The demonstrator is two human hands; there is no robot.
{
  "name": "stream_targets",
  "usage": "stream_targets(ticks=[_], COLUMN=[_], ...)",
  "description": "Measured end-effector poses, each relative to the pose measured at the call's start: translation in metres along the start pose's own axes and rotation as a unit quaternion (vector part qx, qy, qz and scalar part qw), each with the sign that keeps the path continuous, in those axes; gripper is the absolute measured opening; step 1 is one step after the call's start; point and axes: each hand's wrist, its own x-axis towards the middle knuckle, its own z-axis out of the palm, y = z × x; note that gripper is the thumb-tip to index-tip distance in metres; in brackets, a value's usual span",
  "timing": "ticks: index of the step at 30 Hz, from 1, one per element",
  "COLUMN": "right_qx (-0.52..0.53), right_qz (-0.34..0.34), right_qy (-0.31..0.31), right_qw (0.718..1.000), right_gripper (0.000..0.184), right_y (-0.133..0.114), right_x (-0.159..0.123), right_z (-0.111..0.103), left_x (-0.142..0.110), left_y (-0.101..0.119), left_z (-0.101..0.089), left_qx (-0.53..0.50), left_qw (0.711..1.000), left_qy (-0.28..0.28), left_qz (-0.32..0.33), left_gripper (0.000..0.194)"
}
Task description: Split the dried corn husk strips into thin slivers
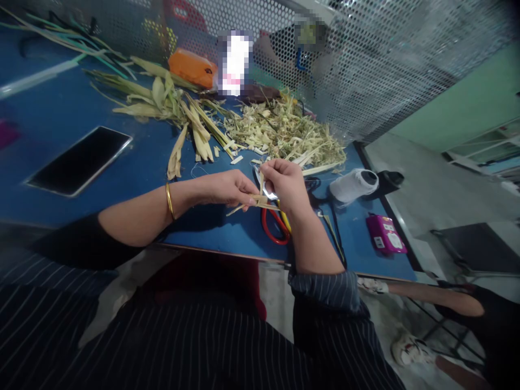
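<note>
The thumb and fingertips of the left hand (231, 188) are closed in a pinch on the crossed part of a small piece of folded pale strips (263, 201). The thumb and forefinger of the right hand (286, 184) grip the upper end of one strip, which stands roughly upright from the piece; the remaining fingers of this hand are curled. The piece is located between the two hands, above the near part of the blue table (227, 235). A gold bracelet (169, 201) encircles the left wrist. Scissors (276, 233) with a red and yellow handle lie beneath the piece, partly covered by the right hand. Beyond the hands are loose dry husks (199, 130) and, to their right, a heap of shredded fibre (280, 127). A white thread cone (352, 185) lies on its side to the right of the right hand, with a purple packet (385, 234) nearer the table edge. A dark-screened phone (81, 161) lies flat at far left. An orange bag (193, 69) rests behind the husks, before a perforated metal screen (345, 81).
</note>
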Motion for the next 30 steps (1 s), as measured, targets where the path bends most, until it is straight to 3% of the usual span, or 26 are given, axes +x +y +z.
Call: stream_targets(ticks=[5,12,20,23,25,27,30], right_qx=[0.080,0.128,0.159,0.093,0.005,-0.126,-0.290], right_qz=[0.030,0.057,-0.044,-0.071,-0.113,-0.164,-0.200], right_qy=[0.021,-0.019,0.018,-0.006,0.024,0.052,-0.019], right_qw=[0.996,0.990,0.986,0.993,0.993,0.977,0.936], right_gripper=[0.028,0.026,0.030,0.030,0.027,0.024,0.022], right_y=[-0.002,-0.002,0.007,0.005,0.000,-0.006,-0.012], right_x=[0.000,0.000,0.001,0.004,0.005,0.004,0.002], right_z=[0.006,0.006,0.015,0.009,0.000,-0.009,-0.017], left_x=[-0.003,0.003,0.000,0.000,0.001,0.001,0.002], left_y=[0.003,-0.001,-0.001,-0.002,-0.001,0.000,0.001], left_z=[-0.002,0.007,0.013,0.011,0.007,0.001,-0.008], left_qx=[-0.015,0.047,0.082,0.056,0.034,0.018,0.004], left_qw=[1.000,0.998,0.996,0.998,0.995,0.989,0.980], left_qy=[0.001,0.034,0.022,0.038,0.090,0.149,0.198], left_qz=[0.005,-0.002,-0.006,-0.011,-0.003,0.005,-0.001], left_gripper=[0.018,0.036,0.031,0.031,0.030,0.028,0.026])
